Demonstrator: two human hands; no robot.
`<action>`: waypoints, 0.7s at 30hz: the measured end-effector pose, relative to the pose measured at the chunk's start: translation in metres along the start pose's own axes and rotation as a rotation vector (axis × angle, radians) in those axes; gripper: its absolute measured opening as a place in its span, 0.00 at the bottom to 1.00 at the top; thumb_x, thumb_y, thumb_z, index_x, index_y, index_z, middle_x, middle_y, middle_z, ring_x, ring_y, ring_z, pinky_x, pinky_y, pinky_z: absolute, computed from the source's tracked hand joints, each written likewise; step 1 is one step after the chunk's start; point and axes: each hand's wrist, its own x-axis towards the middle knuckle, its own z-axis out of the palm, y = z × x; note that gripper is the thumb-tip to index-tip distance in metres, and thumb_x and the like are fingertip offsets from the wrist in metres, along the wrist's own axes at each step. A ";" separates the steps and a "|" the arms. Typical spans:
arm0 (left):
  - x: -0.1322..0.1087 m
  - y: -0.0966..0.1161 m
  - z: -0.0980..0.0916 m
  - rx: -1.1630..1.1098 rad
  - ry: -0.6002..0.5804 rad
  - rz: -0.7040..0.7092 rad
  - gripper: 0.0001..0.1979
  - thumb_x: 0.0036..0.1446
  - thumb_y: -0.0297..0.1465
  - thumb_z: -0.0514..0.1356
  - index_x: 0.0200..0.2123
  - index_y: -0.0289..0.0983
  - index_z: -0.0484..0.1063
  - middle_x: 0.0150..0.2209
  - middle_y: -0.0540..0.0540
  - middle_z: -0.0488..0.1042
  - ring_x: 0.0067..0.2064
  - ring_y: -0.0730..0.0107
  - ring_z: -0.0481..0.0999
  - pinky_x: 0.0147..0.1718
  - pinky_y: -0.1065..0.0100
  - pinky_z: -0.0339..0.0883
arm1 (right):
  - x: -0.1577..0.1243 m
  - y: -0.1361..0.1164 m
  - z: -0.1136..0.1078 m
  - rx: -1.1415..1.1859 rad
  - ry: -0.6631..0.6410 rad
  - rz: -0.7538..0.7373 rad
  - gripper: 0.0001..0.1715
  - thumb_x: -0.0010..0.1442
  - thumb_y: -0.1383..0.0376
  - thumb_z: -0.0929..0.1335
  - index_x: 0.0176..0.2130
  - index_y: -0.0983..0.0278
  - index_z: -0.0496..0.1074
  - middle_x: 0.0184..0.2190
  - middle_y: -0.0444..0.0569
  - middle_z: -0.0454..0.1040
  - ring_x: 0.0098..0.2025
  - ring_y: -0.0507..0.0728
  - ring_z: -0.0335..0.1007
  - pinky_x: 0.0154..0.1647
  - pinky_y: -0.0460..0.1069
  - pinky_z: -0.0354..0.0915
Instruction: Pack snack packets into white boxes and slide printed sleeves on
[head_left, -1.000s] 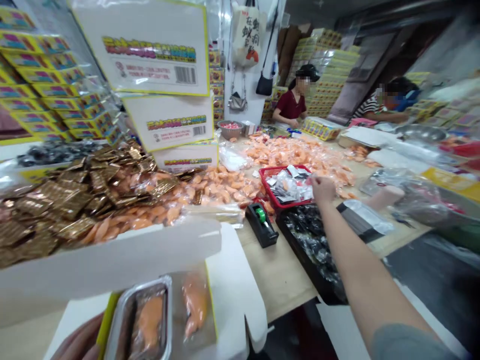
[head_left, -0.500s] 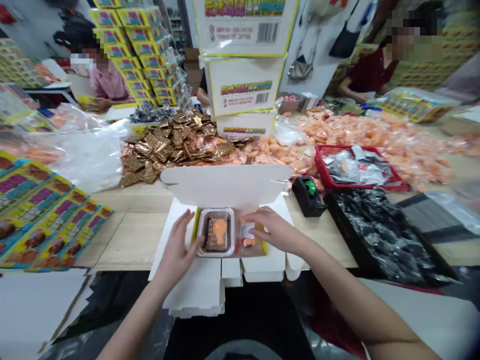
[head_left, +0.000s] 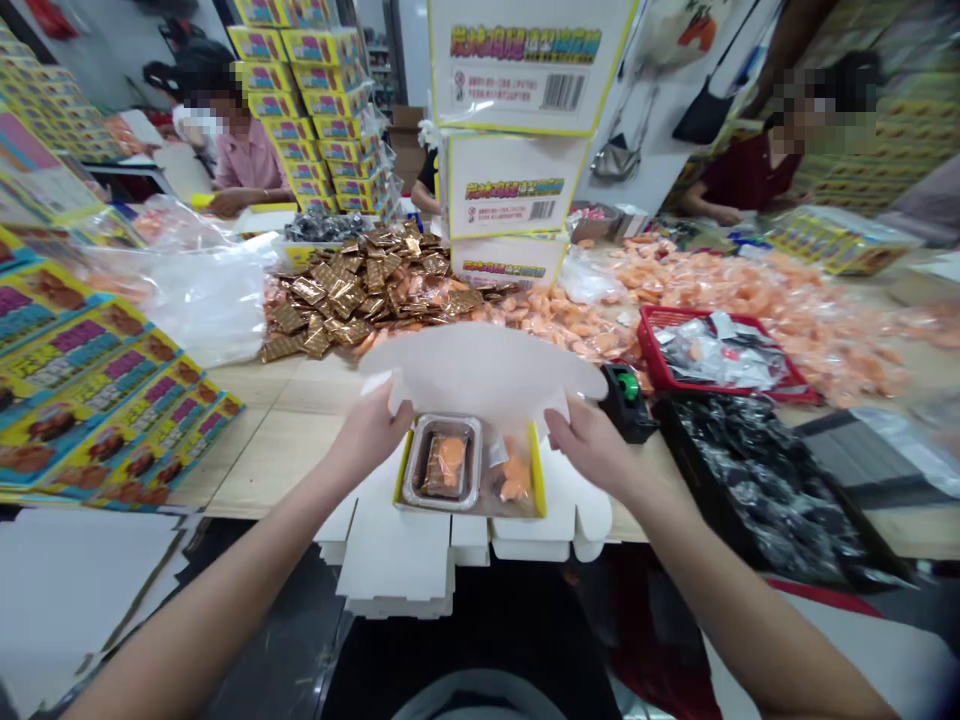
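While the left hand (head_left: 375, 430) and right hand (head_left: 589, 440) each pinch one side of the raised white lid (head_left: 480, 365), probably to steady it, the open carton (head_left: 540, 470) lies between them on white cardboard blanks (head_left: 397, 560). Inside, a silver-rimmed tray (head_left: 477, 465) sits beside a bagged orange drumstick shape (head_left: 514, 475), presumably sharing its width.

The bare left hand (head_left: 377, 425) has moved to the left end of the white cardboard lid (head_left: 480, 365); the bare right hand (head_left: 591, 440), earlier at the red plastic basket (head_left: 652, 350), now grips its right end; a small whitish packet (head_left: 498, 452) has appeared beside the wrapped orange piece (head_left: 516, 477).
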 end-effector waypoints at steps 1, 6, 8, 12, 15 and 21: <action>-0.011 -0.002 0.003 -0.014 -0.007 0.052 0.16 0.62 0.33 0.48 0.48 0.35 0.69 0.35 0.43 0.77 0.39 0.57 0.77 0.41 0.60 0.69 | -0.015 0.001 0.010 0.015 0.044 -0.008 0.18 0.66 0.59 0.56 0.46 0.64 0.68 0.29 0.49 0.76 0.32 0.59 0.74 0.33 0.51 0.67; -0.053 -0.030 0.003 -0.021 -0.206 0.338 0.24 0.62 0.39 0.52 0.60 0.38 0.60 0.56 0.38 0.67 0.56 0.55 0.68 0.55 0.55 0.64 | -0.072 0.029 0.056 0.187 0.107 -0.176 0.25 0.67 0.57 0.59 0.61 0.59 0.59 0.53 0.54 0.71 0.53 0.60 0.70 0.51 0.54 0.68; -0.069 -0.043 0.006 0.036 -0.284 0.431 0.35 0.59 0.41 0.57 0.66 0.40 0.49 0.64 0.35 0.56 0.63 0.50 0.59 0.59 0.51 0.59 | -0.089 0.040 0.071 0.166 0.049 -0.158 0.31 0.65 0.55 0.62 0.65 0.58 0.55 0.51 0.55 0.72 0.50 0.61 0.72 0.48 0.55 0.70; -0.091 -0.056 0.019 0.085 -0.297 0.528 0.43 0.59 0.39 0.59 0.69 0.42 0.35 0.69 0.35 0.44 0.69 0.48 0.47 0.64 0.47 0.48 | -0.110 0.053 0.083 -0.040 0.021 -0.269 0.40 0.61 0.59 0.66 0.68 0.58 0.50 0.48 0.56 0.71 0.49 0.65 0.71 0.47 0.59 0.70; -0.084 -0.047 0.013 -0.033 -0.295 0.463 0.35 0.60 0.39 0.57 0.67 0.42 0.46 0.68 0.38 0.51 0.69 0.49 0.48 0.65 0.46 0.47 | -0.101 0.047 0.067 -0.099 0.118 -0.436 0.43 0.58 0.59 0.69 0.67 0.57 0.50 0.61 0.59 0.60 0.63 0.69 0.56 0.58 0.64 0.62; -0.039 -0.019 -0.015 -0.709 -0.565 0.166 0.32 0.51 0.44 0.66 0.56 0.39 0.64 0.56 0.39 0.71 0.59 0.46 0.68 0.54 0.48 0.65 | -0.049 0.025 0.020 0.256 -0.083 -0.171 0.31 0.55 0.52 0.71 0.55 0.61 0.67 0.51 0.56 0.73 0.52 0.66 0.70 0.53 0.62 0.66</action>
